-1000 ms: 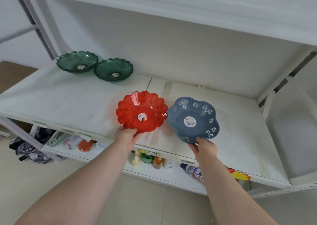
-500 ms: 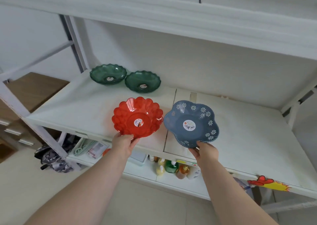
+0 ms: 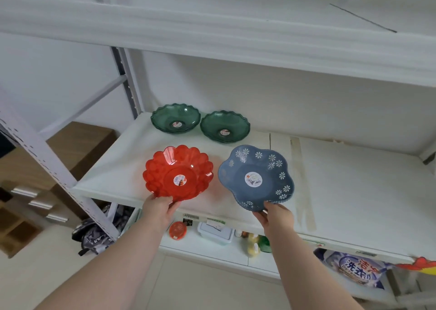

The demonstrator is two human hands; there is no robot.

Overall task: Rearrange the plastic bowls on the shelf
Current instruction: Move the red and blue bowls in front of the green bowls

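Note:
My left hand [image 3: 159,209] grips the near rim of a red scalloped plastic bowl [image 3: 178,174], held tilted above the front of the white shelf [image 3: 354,191]. My right hand [image 3: 276,216] grips the near rim of a blue flower-shaped bowl [image 3: 256,177] with white daisies, just right of the red one. Two dark green wavy-edged bowls [image 3: 175,118] [image 3: 224,126] sit side by side at the back left of the shelf. Each bowl has a round sticker in its middle.
A grey metal upright [image 3: 56,168] stands at the shelf's left front, another upright [image 3: 127,80] at the back. An upper shelf [image 3: 236,42] hangs overhead. The lower shelf holds a red lid [image 3: 178,230], a lidded box [image 3: 215,233], bottles and a detergent bag [image 3: 356,269]. Tape strips [image 3: 303,182] cross the shelf board.
The view has swung left and up, so the shelf sits further right in frame. Both hands still hold their bowls, now slightly further apart and closer to the green bowls.

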